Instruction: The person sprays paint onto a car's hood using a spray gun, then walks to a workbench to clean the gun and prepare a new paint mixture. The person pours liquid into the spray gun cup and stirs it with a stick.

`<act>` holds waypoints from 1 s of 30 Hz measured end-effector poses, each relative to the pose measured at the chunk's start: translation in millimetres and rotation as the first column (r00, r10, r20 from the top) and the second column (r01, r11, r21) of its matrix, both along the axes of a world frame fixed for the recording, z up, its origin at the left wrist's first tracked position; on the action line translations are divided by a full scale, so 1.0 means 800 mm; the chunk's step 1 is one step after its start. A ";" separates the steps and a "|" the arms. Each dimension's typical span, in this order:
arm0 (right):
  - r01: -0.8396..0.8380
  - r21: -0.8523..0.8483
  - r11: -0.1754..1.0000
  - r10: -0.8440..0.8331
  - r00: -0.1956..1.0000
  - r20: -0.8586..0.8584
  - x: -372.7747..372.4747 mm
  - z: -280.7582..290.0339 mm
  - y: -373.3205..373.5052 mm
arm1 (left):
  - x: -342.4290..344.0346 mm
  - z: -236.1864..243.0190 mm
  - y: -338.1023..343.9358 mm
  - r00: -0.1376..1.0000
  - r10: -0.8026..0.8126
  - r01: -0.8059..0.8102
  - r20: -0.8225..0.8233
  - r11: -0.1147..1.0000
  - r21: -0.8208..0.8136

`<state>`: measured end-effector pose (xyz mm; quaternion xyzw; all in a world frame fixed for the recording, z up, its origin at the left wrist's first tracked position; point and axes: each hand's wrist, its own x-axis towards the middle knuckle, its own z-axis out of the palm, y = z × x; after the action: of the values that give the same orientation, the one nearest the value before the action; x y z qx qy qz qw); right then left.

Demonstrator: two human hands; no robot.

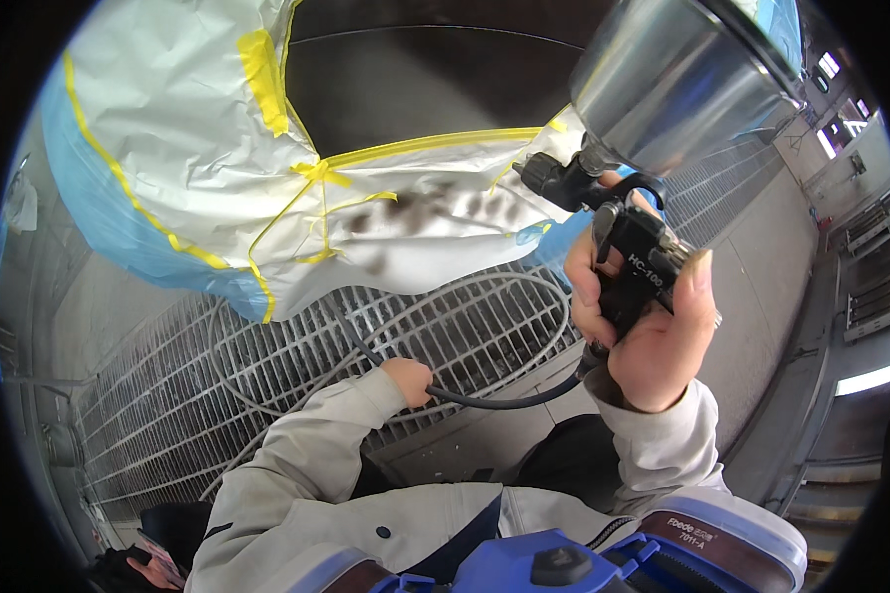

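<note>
My right hand [643, 306] is wrapped round the black handle of a spray gun [628, 232], held up at the right. A shiny metal paint cup [667, 89] sits on top of the gun, and its black nozzle end faces left toward the masked panel. From the base of the handle a dark air hose [509, 400] curves down and left. My left hand [407, 381] is closed round this hose, low in the middle. Beyond the gun lies a dark, glossy panel [425, 79], edged with yellow tape [435, 146].
White masking sheet [188, 128] and blue film [104, 212] cover the area round the panel, with dark spray marks on the white. Looser hose [562, 306] loops over the floor grating [158, 385]. A respirator [554, 563] shows at the bottom edge. Metal racks [870, 287] stand along the right.
</note>
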<state>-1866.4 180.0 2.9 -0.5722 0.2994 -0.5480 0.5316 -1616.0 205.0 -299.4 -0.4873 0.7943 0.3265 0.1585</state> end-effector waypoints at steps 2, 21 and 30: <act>0.032 0.003 0.999 -0.032 0.999 -0.002 -0.005 -0.005 -0.008 | -0.002 0.008 -0.002 1.000 0.005 -0.006 0.027 0.998 0.057; 0.597 0.034 0.802 -0.597 0.797 0.096 -0.101 -0.054 -0.066 | -0.012 0.015 -0.007 0.993 0.101 -0.099 -0.065 0.994 0.037; 0.336 0.004 0.942 -0.336 0.940 0.051 -0.028 -0.047 -0.021 | -0.001 -0.008 -0.002 1.000 0.009 -0.010 0.014 0.999 0.049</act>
<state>-1888.8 163.3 -34.4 -0.5000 0.3778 -0.6458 0.4363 -1616.7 203.4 -306.0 -0.4891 0.7826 0.3434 0.1743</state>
